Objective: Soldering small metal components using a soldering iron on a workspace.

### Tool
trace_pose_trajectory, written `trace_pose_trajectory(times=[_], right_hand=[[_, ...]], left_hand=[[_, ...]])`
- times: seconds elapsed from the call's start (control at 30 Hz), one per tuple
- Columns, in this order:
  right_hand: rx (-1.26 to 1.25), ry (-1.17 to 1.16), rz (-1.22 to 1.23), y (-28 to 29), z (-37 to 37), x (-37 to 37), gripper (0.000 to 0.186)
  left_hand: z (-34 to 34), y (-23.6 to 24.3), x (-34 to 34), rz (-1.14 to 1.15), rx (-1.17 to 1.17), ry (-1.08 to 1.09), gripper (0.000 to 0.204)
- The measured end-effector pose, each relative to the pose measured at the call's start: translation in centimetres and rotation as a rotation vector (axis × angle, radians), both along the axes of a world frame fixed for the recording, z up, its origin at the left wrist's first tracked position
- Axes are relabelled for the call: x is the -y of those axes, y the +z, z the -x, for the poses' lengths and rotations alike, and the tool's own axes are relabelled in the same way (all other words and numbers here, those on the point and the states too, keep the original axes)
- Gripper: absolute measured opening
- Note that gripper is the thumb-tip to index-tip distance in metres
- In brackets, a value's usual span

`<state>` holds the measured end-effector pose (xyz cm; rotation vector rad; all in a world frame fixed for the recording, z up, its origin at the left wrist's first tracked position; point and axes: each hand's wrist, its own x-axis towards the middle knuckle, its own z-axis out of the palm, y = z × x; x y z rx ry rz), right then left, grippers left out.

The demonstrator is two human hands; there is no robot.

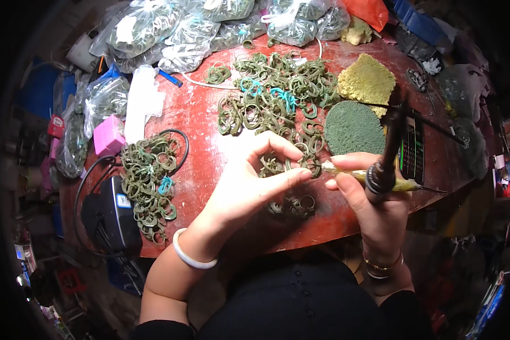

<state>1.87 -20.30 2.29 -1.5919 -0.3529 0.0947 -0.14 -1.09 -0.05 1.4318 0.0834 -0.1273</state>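
Note:
My left hand (246, 181) hovers over the table with thumb and forefinger curled toward each other. Whatever sits between their tips is too small to tell from the green rings behind. In my right hand (374, 209) is a slim tool with a yellowish wrapped handle (405, 185) and a thin dark point at its right end; its pale other end faces my left fingertips. A dark upright rod (388, 161) in front hides part of that hand. Below and beyond my hands lies a large heap of dark green rings (277, 96), a few of them turquoise.
Another ring heap (150, 184) lies left, beside a black box (110, 215) with cables and a pink block (109, 136). A round green pad (354, 129), a yellow sponge (368, 79) and a dark display (411, 144) stand right. Filled plastic bags (147, 34) line the red table's (201, 158) far edge.

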Motion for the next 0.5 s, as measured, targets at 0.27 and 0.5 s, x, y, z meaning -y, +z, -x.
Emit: trace_pose_trajectory(times=[0.27,0.5], right_hand=[[0.158,0.038,0.066,-1.3,-0.3,-0.6,0.017],[0.034,-0.006,-0.028,-1.1,-0.5,-1.1,0.016]], left_hand=[[0.0,-0.2,0.1,0.024,0.028,0.031,0.021],[-0.1,-0.5,0.1,-0.093,0.101,0.038,0.021]])
